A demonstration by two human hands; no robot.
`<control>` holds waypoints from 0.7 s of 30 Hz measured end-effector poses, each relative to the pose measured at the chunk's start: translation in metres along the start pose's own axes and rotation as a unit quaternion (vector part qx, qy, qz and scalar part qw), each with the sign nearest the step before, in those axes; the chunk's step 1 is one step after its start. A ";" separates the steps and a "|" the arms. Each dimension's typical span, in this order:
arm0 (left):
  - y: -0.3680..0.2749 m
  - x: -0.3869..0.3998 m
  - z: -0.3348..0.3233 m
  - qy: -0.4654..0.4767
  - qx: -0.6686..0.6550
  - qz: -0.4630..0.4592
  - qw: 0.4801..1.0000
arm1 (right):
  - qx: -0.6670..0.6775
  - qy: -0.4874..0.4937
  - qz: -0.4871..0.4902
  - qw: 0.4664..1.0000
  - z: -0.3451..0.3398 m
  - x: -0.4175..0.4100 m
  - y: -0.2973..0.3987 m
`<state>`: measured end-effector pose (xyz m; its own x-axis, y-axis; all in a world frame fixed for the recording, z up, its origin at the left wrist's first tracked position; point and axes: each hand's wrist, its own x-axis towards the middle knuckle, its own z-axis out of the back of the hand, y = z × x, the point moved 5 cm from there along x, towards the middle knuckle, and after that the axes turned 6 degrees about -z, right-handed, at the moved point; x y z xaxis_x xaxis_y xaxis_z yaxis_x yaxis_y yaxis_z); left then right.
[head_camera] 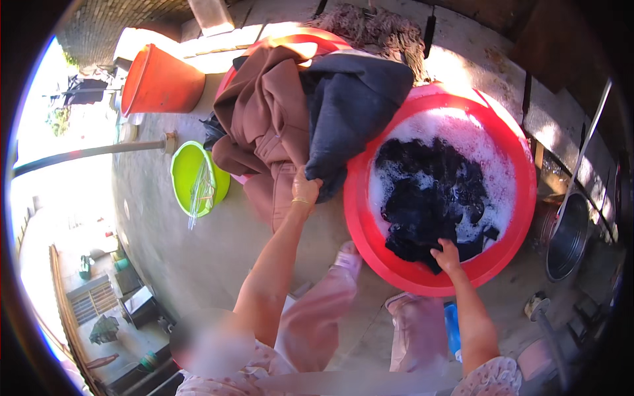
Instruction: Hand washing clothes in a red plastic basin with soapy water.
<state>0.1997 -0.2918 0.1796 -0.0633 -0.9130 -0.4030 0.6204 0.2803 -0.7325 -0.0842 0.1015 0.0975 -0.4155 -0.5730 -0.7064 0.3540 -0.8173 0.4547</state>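
My left hand (306, 190) grips the edge of a dark grey garment (354, 99), next to a brown garment (272, 104). Both garments are heaped over a red basin (324, 35) at the top centre. On the right stands a large red plastic basin (359, 218) with foamy water (500, 163) and dark wet cloth (421, 198) in it. My right hand (447, 255) is over that basin's near side, at the edge of the dark cloth, its fingers partly spread; whether it touches the cloth is unclear.
A lime-green bucket (181, 178) with wire hangers (202, 193) stands left of the heap, below an orange-red bucket (168, 84). A dark metal tub (567, 242) is at the right. A blue bottle (451, 326) lies near my feet. A frayed mop head (381, 29) rests behind the basins.
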 end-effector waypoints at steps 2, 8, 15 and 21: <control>-0.014 -0.002 -0.014 0.011 -0.009 0.008 1.000 | 0.021 0.015 -0.091 0.996 0.018 -0.033 -0.024; -0.010 0.025 0.021 0.104 -0.147 0.058 0.982 | 0.360 0.008 -0.316 0.878 0.042 -0.068 0.083; -0.150 0.030 0.151 0.223 -0.137 0.135 0.956 | 0.660 0.026 -0.204 0.723 0.021 0.023 0.339; -0.179 0.033 0.255 0.179 -0.264 0.114 0.941 | 0.776 0.037 -0.108 0.620 -0.008 0.078 0.554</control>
<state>0.2859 -0.4480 0.4379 -0.2934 -0.6796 -0.6724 0.1803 0.6513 -0.7370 0.0859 -0.3955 0.2897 -0.2518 -0.4824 -0.8390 -0.9603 0.0170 0.2784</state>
